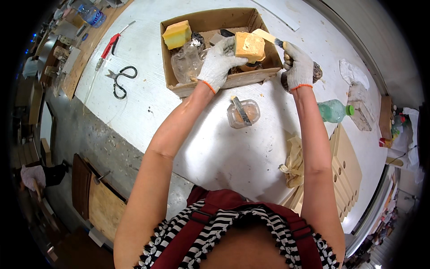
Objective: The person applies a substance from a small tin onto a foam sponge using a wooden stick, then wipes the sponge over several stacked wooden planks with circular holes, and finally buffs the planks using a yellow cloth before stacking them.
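My left hand, in a white knit glove with an orange cuff, reaches over an open cardboard box. Its fingers grip a yellow block with a rough, smeared face. My right hand, gloved the same way, is closed around a flat spatula-like tool. The tool's pale yellow blade touches or overlaps the block's upper right edge; most of its handle is hidden in the fist. Inside the box lie another yellow block, a clear plastic container and dark pieces partly hidden by my left hand.
Nearer me stands a small clear tub with a dark strip across it. Black-handled scissors and a red tool lie left. At right are a green bottle, crumpled brown paper and stacked pale boards.
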`<state>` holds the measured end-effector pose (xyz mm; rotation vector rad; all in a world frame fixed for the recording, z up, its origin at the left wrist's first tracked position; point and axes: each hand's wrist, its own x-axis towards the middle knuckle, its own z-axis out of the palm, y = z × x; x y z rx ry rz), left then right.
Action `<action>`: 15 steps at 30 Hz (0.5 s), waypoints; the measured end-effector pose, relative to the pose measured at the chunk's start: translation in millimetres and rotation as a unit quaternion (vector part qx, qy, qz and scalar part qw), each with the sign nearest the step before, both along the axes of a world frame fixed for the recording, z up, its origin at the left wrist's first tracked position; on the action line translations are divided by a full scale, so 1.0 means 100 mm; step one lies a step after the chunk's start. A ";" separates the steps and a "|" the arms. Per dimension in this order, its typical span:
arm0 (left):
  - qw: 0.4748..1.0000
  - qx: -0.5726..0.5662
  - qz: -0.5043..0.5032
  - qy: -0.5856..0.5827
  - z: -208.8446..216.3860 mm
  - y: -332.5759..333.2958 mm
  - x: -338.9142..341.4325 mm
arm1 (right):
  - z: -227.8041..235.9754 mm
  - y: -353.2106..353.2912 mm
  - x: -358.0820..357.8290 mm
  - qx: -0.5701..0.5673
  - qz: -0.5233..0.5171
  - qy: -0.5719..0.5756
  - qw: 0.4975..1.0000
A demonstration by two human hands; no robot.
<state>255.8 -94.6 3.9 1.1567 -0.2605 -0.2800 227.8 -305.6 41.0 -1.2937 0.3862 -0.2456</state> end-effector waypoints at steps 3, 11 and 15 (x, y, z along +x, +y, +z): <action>1.000 -0.002 0.016 0.006 -0.02 -0.02 0.00 | 0.02 -0.01 -0.13 0.021 0.014 -0.002 1.000; 0.999 0.030 0.025 -0.027 -0.02 -0.03 0.01 | 0.02 0.35 -0.24 -0.041 -0.015 -0.015 0.999; 0.999 0.038 0.027 -0.025 -0.04 -0.01 0.01 | 0.01 0.32 -0.14 -0.025 -0.040 0.005 0.999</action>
